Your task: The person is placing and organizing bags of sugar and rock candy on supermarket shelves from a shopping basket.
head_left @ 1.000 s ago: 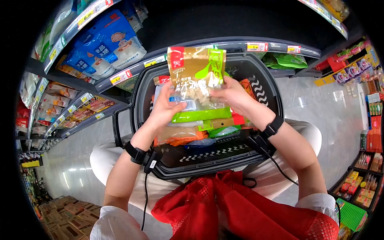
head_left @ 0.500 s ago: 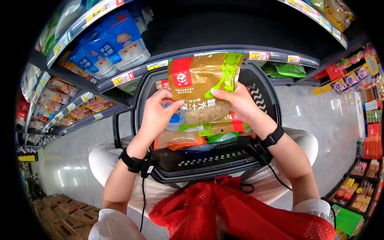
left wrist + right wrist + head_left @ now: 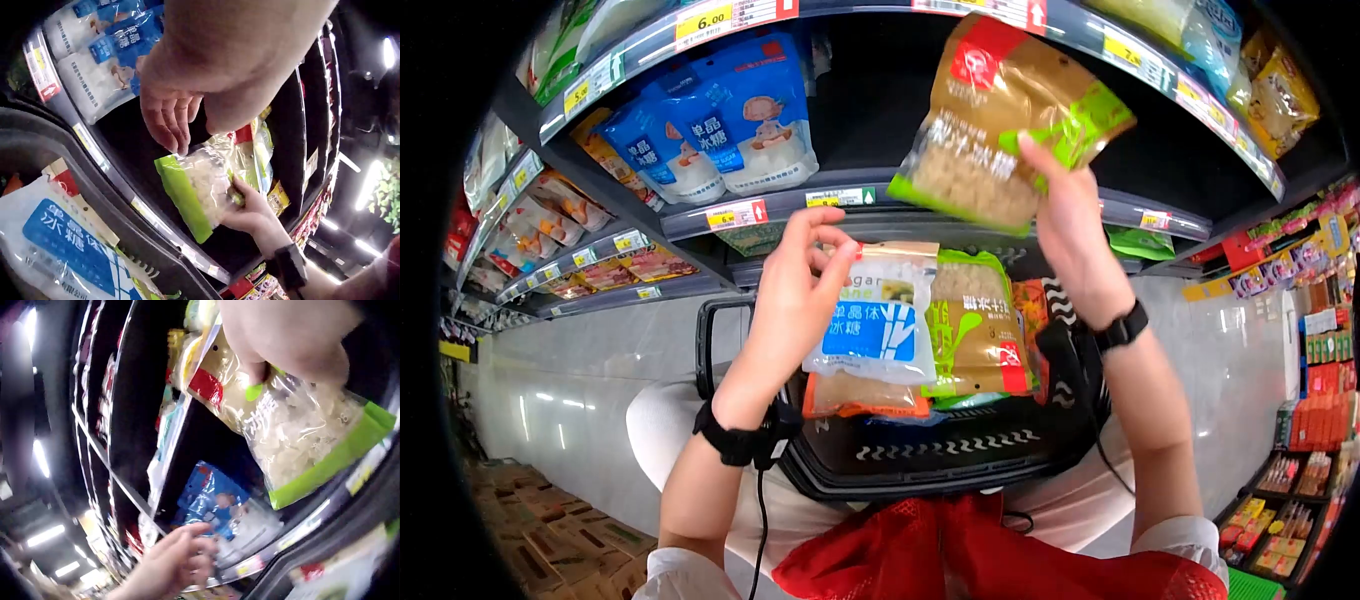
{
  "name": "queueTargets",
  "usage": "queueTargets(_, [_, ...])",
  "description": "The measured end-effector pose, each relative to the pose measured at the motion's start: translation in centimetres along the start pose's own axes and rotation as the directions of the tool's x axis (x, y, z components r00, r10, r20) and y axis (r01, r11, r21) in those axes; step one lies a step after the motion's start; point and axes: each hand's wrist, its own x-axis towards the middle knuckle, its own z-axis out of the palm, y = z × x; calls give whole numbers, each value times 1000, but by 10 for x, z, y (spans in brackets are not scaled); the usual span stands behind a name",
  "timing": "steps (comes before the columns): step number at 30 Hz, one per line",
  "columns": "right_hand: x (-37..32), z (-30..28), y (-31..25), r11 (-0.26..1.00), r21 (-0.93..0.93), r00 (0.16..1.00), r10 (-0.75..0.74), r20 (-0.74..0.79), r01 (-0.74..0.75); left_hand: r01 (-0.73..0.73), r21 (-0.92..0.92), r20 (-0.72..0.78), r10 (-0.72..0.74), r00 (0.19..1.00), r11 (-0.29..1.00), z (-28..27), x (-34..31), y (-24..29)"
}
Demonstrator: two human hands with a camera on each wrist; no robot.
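My right hand pinches a gold-and-green bag of rock sugar by its side, thumb on the front. The bag is tilted at the shelf's front edge, its clear window showing pale lumps. My left hand holds nothing, fingers loosely bent, over the left side of a black shopping basket. Beneath its fingertips in the head view lies a white-and-blue rock sugar bag in the basket. Beside that is another gold-and-green bag, with an orange-edged bag partly covered below.
Blue rock sugar pouches stand on the dark shelf at left, behind a price-tag rail. An upper rail curves close above the held bag. Snack displays line the right side; cartons lie at lower left.
The gold-and-green bag has moved from over the basket up and forward to the shelf, in the right hand alone. The left hand has let go of it, uncovering the bags in the basket.
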Motion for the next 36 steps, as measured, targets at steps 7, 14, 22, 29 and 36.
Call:
queueTargets(7, [152,48,48,977,-213,999,-27,-34,19,-214,515,189,133,973,830,-6,0,-10])
queueTargets(14, [288,73,118,964,-15,955,-260,139,265,-257,623,319,60,946,739,-28,13,2])
queueTargets(22, [303,86,155,940,-186,958,-278,69,286,-178,714,322,-91,942,677,-28,14,8])
queueTargets(29, [317,94,152,925,-232,954,-296,54,300,-255,680,334,18,942,687,-29,7,6])
queueTargets(36, [318,89,158,919,-263,956,-291,44,292,-343,709,413,31,910,617,-28,10,-9])
